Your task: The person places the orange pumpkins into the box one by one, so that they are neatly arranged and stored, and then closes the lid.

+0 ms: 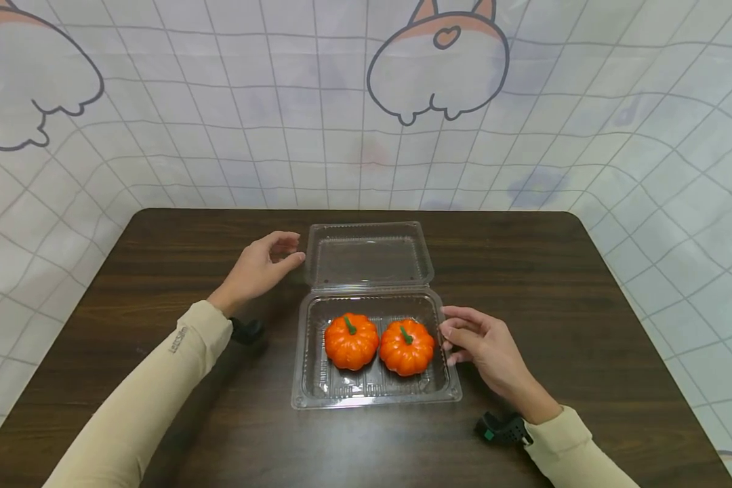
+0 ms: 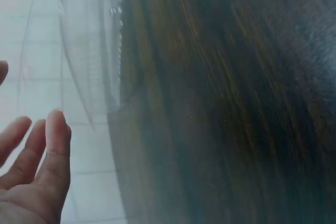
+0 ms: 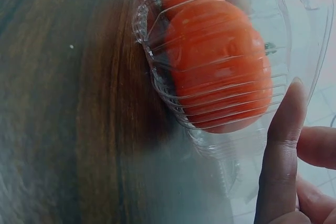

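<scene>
Two small orange pumpkins, a left pumpkin [image 1: 351, 352] and a right pumpkin [image 1: 406, 358], both with green stems, sit side by side in a clear plastic clamshell box [image 1: 375, 401]. Its hinged lid [image 1: 369, 261] lies folded back, away from me. My left hand [image 1: 258, 268] is beside the lid's left edge, fingers loosely bent and thumb tip close to that edge; nothing is in it. At the box's right rim is my right hand [image 1: 484, 346], its fingertips right at the rim. The right wrist view shows a finger [image 3: 283, 145] against the clear ribbed side, with orange behind it.
A dark wood-grain table [image 1: 524, 271] carries the box. White gridded cloth [image 1: 250, 102] with cartoon animal prints hangs behind and at the sides. Black bands with small devices [image 1: 503, 428] are on both wrists, below pale sleeves.
</scene>
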